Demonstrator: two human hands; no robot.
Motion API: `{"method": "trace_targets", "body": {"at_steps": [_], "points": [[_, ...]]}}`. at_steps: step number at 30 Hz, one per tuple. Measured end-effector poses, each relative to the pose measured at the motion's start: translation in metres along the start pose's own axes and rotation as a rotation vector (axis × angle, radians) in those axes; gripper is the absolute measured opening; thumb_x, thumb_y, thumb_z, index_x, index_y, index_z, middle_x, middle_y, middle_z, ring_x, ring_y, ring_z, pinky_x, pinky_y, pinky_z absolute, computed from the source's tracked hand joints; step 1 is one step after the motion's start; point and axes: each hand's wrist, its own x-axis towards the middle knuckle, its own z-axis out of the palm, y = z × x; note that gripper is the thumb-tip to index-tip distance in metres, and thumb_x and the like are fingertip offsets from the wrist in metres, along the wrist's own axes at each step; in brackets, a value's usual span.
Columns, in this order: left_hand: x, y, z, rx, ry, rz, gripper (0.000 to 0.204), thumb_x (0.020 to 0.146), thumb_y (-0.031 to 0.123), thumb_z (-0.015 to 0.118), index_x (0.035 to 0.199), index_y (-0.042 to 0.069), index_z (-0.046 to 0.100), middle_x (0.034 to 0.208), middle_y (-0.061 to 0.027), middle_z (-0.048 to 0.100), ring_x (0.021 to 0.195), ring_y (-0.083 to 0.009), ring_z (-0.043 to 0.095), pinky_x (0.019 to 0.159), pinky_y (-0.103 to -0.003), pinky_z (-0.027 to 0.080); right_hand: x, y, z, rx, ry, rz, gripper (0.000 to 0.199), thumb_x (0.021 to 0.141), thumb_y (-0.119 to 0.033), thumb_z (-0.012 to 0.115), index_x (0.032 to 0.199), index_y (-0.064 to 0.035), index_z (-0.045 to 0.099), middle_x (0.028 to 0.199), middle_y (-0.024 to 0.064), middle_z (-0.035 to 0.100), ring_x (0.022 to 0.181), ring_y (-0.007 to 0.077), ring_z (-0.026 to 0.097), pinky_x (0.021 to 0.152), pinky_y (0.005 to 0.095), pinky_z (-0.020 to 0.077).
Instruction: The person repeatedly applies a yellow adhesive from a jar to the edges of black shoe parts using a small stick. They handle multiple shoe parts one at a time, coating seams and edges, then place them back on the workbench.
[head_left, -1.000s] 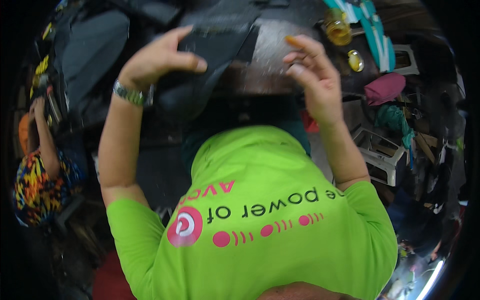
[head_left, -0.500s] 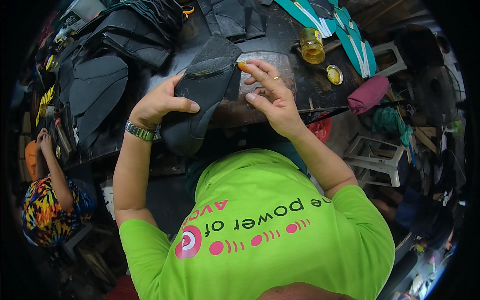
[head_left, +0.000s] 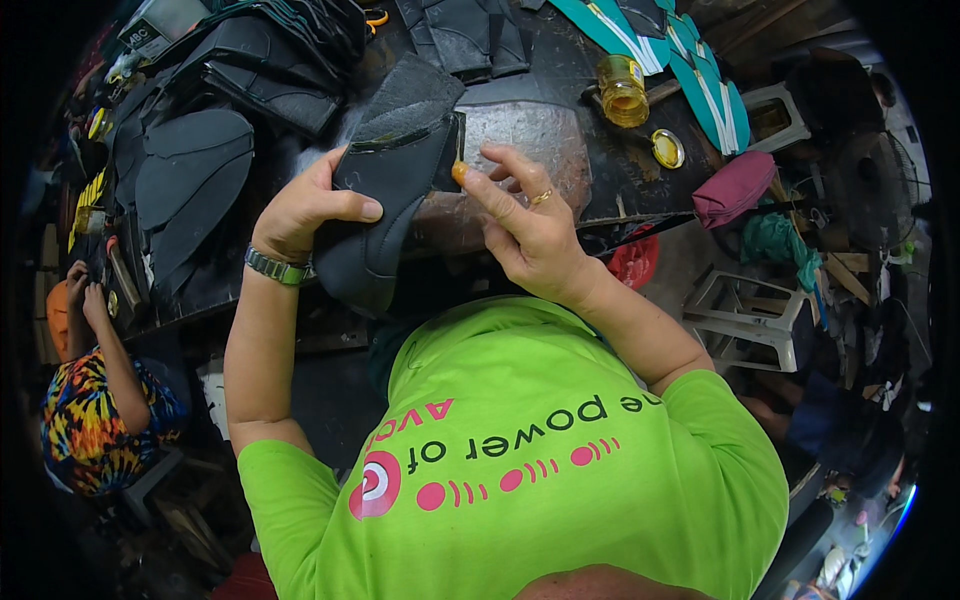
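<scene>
My left hand (head_left: 300,210) grips a black shoe upper (head_left: 385,185) by its left side, thumb lying on top and fingers hidden underneath. The upper is tilted over the table's near edge, its rounded end toward me. My right hand (head_left: 532,225) holds nothing, its index finger stretched out and the others loosely bent. Orange-yellow glue-like paste (head_left: 459,172) covers that fingertip, which is at the right edge of the upper. Beyond my right hand, an uncapped glass jar (head_left: 623,95) of amber paste stands near its round lid (head_left: 667,149).
A scuffed plate (head_left: 530,130) lies on the dark table (head_left: 390,75). Black cut pieces (head_left: 195,165) are stacked at the left, teal pieces (head_left: 705,90) at the far right. A maroon pouch (head_left: 735,190) sits at the right edge. At the left, another person (head_left: 110,400) works.
My right hand has moved left and nearer to me, its coated fingertip sliding down along the upper's right edge. The upper has shifted slightly left in my left hand.
</scene>
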Motion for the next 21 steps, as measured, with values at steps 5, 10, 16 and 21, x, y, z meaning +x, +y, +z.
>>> {"method": "trace_targets", "body": {"at_steps": [5, 10, 16, 21], "points": [[-0.001, -0.004, -0.003, -0.027, 0.035, 0.020, 0.063, 0.071, 0.003, 0.074, 0.130, -0.006, 0.055, 0.112, -0.0096, 0.069, 0.094, -0.0152, 0.068, 0.091, -0.028, 0.055, -0.006, -0.004, 0.004, -0.150, -0.021, -0.096, 0.063, 0.072, 0.006, 0.067, 0.131, -0.0135, 0.067, 0.131, 0.0171, 0.058, 0.102, 0.0296, 0.061, 0.082, 0.0370, 0.0509], [-0.001, -0.004, -0.012, 0.024, 0.040, 0.034, 0.066, 0.069, 0.002, 0.071, 0.132, -0.006, 0.054, 0.115, -0.0127, 0.069, 0.101, -0.0210, 0.069, 0.098, -0.033, 0.054, -0.014, -0.012, 0.007, -0.017, -0.112, -0.074, 0.060, 0.076, 0.005, 0.068, 0.135, -0.0090, 0.063, 0.128, 0.0189, 0.059, 0.099, 0.0294, 0.063, 0.083, 0.0368, 0.0512], [-0.004, 0.013, -0.019, -0.013, 0.204, 0.154, 0.056, 0.076, 0.007, 0.070, 0.129, -0.005, 0.057, 0.114, -0.0098, 0.068, 0.098, -0.0180, 0.068, 0.093, -0.031, 0.054, -0.003, -0.027, 0.016, 0.575, -0.101, 0.241, 0.092, 0.091, 0.003, 0.064, 0.162, -0.0083, 0.007, 0.130, 0.0166, 0.057, 0.111, 0.0216, 0.062, 0.097, 0.0344, 0.0506], [0.017, 0.051, -0.017, -0.137, 0.314, 0.317, 0.041, 0.082, 0.005, 0.071, 0.121, -0.001, 0.060, 0.101, -0.0074, 0.069, 0.082, -0.0156, 0.070, 0.076, -0.027, 0.059, 0.025, -0.047, 0.043, 0.570, -0.065, 0.149, 0.101, 0.090, -0.004, 0.067, 0.162, -0.0083, -0.004, 0.146, 0.0202, 0.043, 0.126, 0.0307, 0.056, 0.109, 0.0394, 0.0430]]}}
